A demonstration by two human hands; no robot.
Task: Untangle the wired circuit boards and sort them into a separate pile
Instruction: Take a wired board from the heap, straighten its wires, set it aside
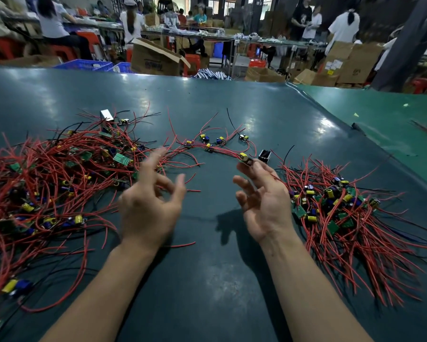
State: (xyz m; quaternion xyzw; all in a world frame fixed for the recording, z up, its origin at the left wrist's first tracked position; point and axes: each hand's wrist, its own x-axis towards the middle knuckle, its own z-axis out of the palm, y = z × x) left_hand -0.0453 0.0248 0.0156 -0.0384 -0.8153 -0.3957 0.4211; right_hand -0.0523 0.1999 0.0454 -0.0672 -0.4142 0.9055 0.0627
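Observation: I have both hands raised above the dark green table mat [219, 280], between two heaps. The tangled heap of wired circuit boards [54, 183] lies to my left; the sorted pile [338, 208] lies to my right, just beside the right wrist.

Right hand [264, 201]: palm up. The thumb and forefinger tips pinch a small circuit board [245, 159] carrying a yellow capacitor. The remaining fingers are loosely curled and hold nothing.

Left hand [150, 206]: fingers spread and slightly bent, blurred, gripping nothing that I can make out. It hovers at the right edge of the tangled heap.

Key relation: the pinched board's red wires [222, 152] run up and to the left from the right fingertips, toward a loose string of boards [212, 141] lying on the mat beyond both hands. The long axis of that run is therefore diagonal, away from me and leftward. Whether the wires are still caught among that string I cannot tell; they pass close alongside it.

Assessment: the right hand is already on the piece, and the sorted pile is on that same side, so the placing falls to it. If the wires snag, the left hand is the nearer one to the far end of the run and is free to hold the string down.

Risk: pulling rightward along the wire axis may drag neighbouring boards with it.
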